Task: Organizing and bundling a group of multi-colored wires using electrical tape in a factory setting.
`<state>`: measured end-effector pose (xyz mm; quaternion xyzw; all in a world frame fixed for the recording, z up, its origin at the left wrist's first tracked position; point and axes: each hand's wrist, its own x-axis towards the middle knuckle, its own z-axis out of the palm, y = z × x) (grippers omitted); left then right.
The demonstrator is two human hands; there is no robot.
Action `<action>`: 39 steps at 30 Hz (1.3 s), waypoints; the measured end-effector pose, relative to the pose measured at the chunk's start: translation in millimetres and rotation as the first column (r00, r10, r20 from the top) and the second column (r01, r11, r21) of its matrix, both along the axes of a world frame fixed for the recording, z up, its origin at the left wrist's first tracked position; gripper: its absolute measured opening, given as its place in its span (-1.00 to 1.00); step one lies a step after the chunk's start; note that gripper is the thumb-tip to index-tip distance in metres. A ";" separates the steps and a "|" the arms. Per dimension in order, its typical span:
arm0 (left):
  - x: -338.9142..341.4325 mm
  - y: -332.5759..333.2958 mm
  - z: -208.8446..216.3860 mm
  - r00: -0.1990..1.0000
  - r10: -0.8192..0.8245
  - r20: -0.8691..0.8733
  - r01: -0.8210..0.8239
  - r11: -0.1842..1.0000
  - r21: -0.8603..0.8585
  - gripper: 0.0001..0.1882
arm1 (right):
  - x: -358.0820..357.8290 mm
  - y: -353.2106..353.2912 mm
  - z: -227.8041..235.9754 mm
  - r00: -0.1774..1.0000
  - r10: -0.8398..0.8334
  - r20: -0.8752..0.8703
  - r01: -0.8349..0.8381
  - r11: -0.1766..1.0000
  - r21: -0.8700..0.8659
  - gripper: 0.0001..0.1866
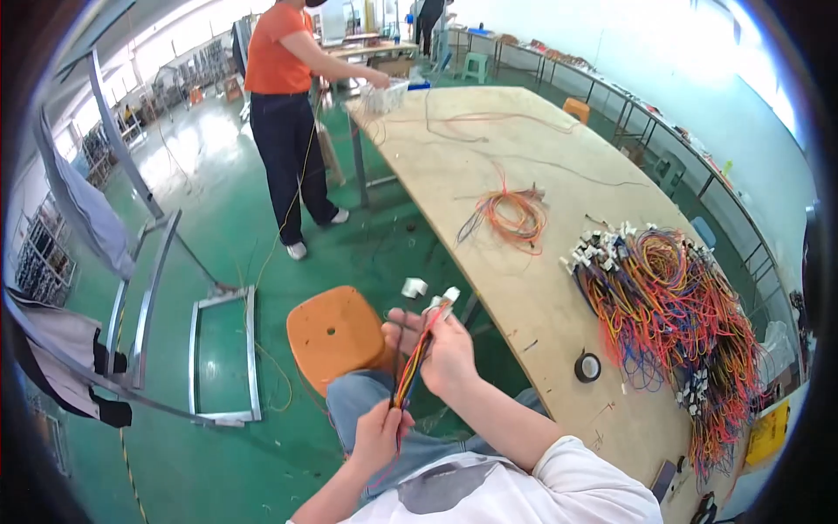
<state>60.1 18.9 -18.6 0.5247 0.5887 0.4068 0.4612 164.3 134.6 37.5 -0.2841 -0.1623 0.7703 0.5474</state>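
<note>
A wire harness (pixel 412 372) of red, yellow, black and other wires runs between my two hands above my lap. My left hand (pixel 377 437) is closed around its lower part. Higher up, my right hand (pixel 449 356) holds the upper wires at the thumb, palm turned up, with its other fingers behind a dark strand. White connectors (pixel 447 299) stick out at the top of the bundle beside my right fingertips. Another white connector (pixel 415 287) shows just beyond those fingers; what bears it I cannot make out.
On the wooden table (pixel 436 166) to my right lie a large heap of wire harnesses (pixel 672 306), a coiled bundle (pixel 515 218) and a black tape roll (pixel 587 366). An orange stool (pixel 332 332) stands ahead. A person in an orange shirt (pixel 278 44) reaches into a white basket (pixel 384 96). Metal frames (pixel 194 349) stand left.
</note>
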 end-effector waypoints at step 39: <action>-149.1 -122.6 -90.9 -0.455 0.663 0.594 -0.529 0.335 -0.780 -0.78 | -88.0 -17.1 82.7 -0.247 0.516 0.820 -0.951 -0.290 -0.104 -0.67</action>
